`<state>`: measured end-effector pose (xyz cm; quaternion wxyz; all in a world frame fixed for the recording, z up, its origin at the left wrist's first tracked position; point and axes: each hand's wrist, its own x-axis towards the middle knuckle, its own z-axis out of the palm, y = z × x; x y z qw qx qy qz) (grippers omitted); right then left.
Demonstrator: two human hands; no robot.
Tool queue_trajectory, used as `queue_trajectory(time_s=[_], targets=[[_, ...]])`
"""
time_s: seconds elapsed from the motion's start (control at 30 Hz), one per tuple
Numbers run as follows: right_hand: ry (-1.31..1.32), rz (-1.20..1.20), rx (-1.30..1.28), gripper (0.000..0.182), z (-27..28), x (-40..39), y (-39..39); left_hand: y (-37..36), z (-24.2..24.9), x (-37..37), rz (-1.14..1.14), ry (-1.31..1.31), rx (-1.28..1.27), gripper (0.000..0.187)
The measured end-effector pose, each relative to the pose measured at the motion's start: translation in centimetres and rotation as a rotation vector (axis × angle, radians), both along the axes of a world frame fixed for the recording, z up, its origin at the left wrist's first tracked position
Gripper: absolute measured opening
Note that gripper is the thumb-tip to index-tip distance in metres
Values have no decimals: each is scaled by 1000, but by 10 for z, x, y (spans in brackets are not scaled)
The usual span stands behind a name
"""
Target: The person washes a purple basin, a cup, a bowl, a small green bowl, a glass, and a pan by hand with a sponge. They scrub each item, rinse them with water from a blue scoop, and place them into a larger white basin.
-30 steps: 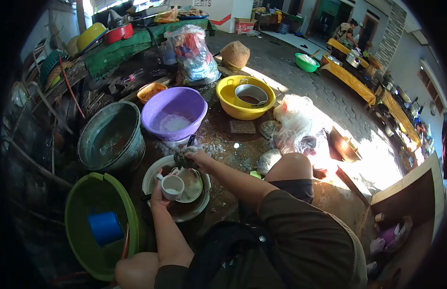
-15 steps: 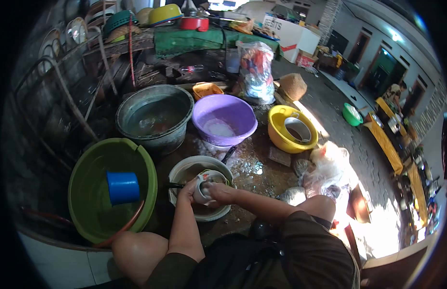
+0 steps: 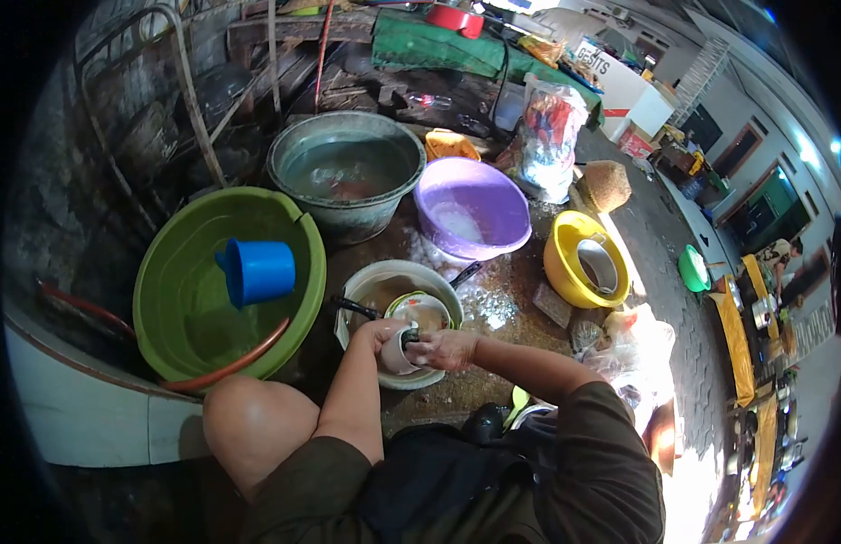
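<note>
My left hand [image 3: 378, 335] is closed around a white cup [image 3: 396, 355] tilted over the near side of a whitish basin [image 3: 357, 348]. My right hand [image 3: 446, 350] is closed at the cup's mouth, on a dark green scouring pad [image 3: 409, 336] that partly shows between the fingers. In the basin, just beyond the cup, sits a light bowl [image 3: 422, 311] with a green rim. Two black handles stick out over the basin's edge, one black handle [image 3: 355, 308] at the left and another black handle [image 3: 466, 275] at the upper right.
A green tub [image 3: 175, 299] with a blue dipper [image 3: 262, 272] stands left. Behind are a grey water tub [image 3: 284, 177] and a purple basin [image 3: 497, 227] with suds. Right are a yellow basin [image 3: 561, 258] and plastic bags [image 3: 633, 354]. A person [image 3: 778, 258] is far right.
The view has tilted down and turned left. The cup has moved toward me and off the bowl, so the bowl shows more. The dark green pad is now visible at my right fingers.
</note>
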<state>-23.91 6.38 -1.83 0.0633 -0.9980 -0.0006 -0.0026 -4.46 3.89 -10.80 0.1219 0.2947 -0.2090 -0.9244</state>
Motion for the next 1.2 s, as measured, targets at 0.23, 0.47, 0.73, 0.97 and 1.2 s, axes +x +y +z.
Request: queue_trajectory(time_s=[0.23,0.47,0.73,0.97,1.2], targets=[[133,-451,381,38,-10,23,17,-2,18,-19,114,-35,-78,26],[-450,-1155,1234,50,-54,48,13,-19,-41,-31,527,-553,-738,23],[-61,-257,158,48,-38,4,0,-3,8,-16,268,-217,-214,21],[-678,-980,1504,51,-67,30,19,-18,-31,-51,434,-631,-1172,20],[-745,-1415,1016,32,-43,30,2,15,-3,-36,736,-60,-98,23]])
